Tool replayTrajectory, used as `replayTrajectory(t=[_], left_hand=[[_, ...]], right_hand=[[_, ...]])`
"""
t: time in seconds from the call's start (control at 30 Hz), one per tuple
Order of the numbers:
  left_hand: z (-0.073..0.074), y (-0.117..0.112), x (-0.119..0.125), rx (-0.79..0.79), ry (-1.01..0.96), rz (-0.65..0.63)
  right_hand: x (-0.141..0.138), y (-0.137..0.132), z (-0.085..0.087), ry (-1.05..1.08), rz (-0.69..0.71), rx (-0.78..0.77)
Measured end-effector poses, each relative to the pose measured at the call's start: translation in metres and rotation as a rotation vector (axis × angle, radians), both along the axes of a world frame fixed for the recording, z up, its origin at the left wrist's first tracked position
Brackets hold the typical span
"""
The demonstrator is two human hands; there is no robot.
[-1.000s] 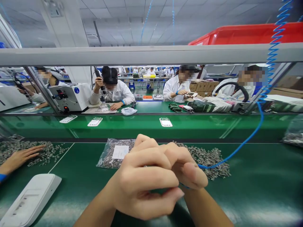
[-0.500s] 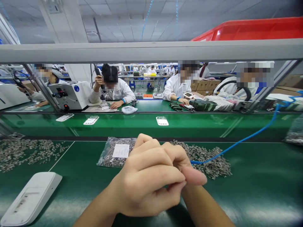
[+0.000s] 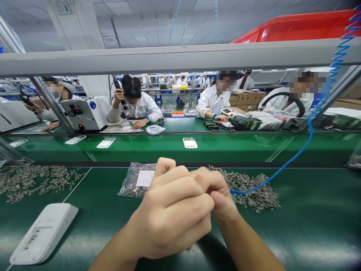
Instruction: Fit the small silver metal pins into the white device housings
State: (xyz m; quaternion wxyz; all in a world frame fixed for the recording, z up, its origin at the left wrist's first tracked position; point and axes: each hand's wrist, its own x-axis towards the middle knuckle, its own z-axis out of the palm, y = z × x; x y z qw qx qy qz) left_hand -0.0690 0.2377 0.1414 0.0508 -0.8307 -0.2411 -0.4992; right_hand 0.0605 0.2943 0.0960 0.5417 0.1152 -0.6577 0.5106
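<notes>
My left hand (image 3: pixel 172 210) is in front at the middle of the head view, its fingers curled and pressed against my right hand. My right hand (image 3: pixel 218 188) is partly behind it, also closed, with the thumb bent inward. Whatever the fingers pinch, if anything, is hidden between the hands. A blue cord (image 3: pixel 270 178) reaches the far side of my right hand; its end is out of sight. Beyond the hands lie a clear labelled bag (image 3: pixel 131 182) of small metal parts and a loose heap of the same parts (image 3: pixel 262 197).
A white plastic housing (image 3: pixel 42 237) lies at lower left, below more scattered metal parts (image 3: pixel 34 180). Behind the bench runs a green conveyor (image 3: pixel 146 146) carrying white panels (image 3: pixel 190 143). Co-workers in white coats sit across it. A grey beam (image 3: pixel 169 60) and red bin (image 3: pixel 296 28) are overhead.
My right thumb has drawn back and bent, and the hands have shifted slightly left. The blue cord hangs differently, its coil now visible at right. Panels on the conveyor have moved left.
</notes>
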Motion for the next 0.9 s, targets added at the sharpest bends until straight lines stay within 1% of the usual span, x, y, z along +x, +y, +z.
replayTrajectory(t=[0.07, 0.23, 0.33, 0.53, 0.73, 0.9], left_hand=[[0.0, -0.0004, 0.0011, -0.014, -0.037, -0.001], [0.0024, 0.0002, 0.0018, 0.005, -0.009, 0.008], [0.0024, 0.002, 0.0007, 0.022, -0.004, -0.003], [0.0025, 0.0031, 0.0002, 0.054, 0.005, 0.016], [0.0038, 0.0007, 0.006, 0.048, -0.038, 0.067], [-0.0015, 0.0018, 0.0078, 0.127, -0.03, 0.142]], right_hand=[[0.0003, -0.0008, 0.0004, 0.001, 0.007, -0.013], [0.0017, -0.0024, 0.0031, -0.009, 0.036, -0.032], [0.003, -0.0009, 0.0038, -0.005, 0.066, -0.019], [0.0062, 0.0032, 0.0061, -0.05, 0.106, -0.015], [0.0031, -0.0008, 0.0084, -0.005, 0.067, -0.02], [0.0014, -0.0043, 0.0094, 0.005, 0.012, -0.028]])
